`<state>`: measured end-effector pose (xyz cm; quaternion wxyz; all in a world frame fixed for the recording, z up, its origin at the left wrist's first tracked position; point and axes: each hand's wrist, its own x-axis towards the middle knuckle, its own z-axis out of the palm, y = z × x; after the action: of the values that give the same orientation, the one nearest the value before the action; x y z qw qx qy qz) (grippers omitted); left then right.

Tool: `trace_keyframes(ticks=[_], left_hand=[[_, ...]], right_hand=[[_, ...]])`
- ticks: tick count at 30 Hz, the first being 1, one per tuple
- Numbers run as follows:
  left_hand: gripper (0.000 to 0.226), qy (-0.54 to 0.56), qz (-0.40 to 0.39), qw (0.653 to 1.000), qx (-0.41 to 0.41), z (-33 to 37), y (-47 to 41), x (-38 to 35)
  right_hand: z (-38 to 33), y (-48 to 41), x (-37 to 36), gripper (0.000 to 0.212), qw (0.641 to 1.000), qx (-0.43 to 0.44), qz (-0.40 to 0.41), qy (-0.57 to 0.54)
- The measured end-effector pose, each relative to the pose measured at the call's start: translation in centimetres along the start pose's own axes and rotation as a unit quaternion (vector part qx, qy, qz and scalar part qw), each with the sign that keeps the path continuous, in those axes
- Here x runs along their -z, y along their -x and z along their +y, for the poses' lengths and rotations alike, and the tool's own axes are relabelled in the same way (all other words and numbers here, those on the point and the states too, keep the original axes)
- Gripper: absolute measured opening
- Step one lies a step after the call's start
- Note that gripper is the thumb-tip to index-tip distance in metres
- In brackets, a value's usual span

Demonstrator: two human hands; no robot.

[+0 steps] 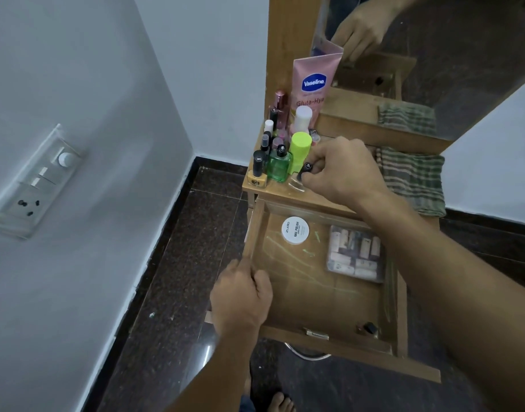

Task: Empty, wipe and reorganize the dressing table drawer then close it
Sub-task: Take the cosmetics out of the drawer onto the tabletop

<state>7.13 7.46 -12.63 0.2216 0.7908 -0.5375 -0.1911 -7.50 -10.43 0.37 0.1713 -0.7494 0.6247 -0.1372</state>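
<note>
On the tabletop (314, 197), the right hand (341, 171) pinches 1 black-capped bottle (307, 168); it should stay upright while the left hand (240, 295) grips the drawer (329, 340).

One view here, the head camera, and it sits high above the drawer (308, 288), tipped steeply down and a little forward. It is close: the drawer fills the lower middle, and both forearms run in from the bottom edge. The left hand (240, 295) grips the drawer's left wall, the right hand (341, 171) is farther up, pinching a bottle (304, 172) at the tabletop (285, 194). A foot (282, 401) at the bottom edge lies almost under the lens. Wide angle: the wall (77, 84) and switch panel (32, 185) lean at left, and the mirror (433, 69) slants across the top right corner.
</note>
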Motion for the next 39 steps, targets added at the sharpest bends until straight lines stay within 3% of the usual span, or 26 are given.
trace_keyframes(ticks=[8, 22, 29, 33, 36, 39], left_hand=[[0.032, 0.003, -0.002, 1.000, -0.005, -0.2, 0.0, -0.2], [0.034, 0.007, -0.007, 1.000, -0.004, -0.2, -0.1, -0.3], [0.033, 0.004, 0.003, 1.000, -0.011, -0.1, 0.1, -0.4], [0.032, 0.005, 0.001, 1.000, -0.005, 0.1, 0.0, -0.2], [0.035, 0.002, -0.003, 1.000, 0.001, 0.1, 0.1, -0.3], [0.039, -0.008, -0.004, 1.000, 0.001, 0.1, 0.1, -0.2]], right_hand=[[-1.1, -0.8, -1.5, 0.012, 0.999, 0.007, -0.032, -0.005], [-0.9, -0.4, -1.8, 0.022, 1.000, -0.008, -0.013, -0.019], [1.3, 2.1, -1.5, 0.009, 0.999, -0.029, 0.011, -0.026], [6.0, 6.5, -2.4, 0.003, 0.987, -0.122, -0.094, 0.040], [8.9, 10.8, -3.3, 0.011, 0.947, -0.164, -0.246, 0.126], [10.6, 14.0, -4.1, 0.020, 0.909, -0.192, -0.320, 0.185]])
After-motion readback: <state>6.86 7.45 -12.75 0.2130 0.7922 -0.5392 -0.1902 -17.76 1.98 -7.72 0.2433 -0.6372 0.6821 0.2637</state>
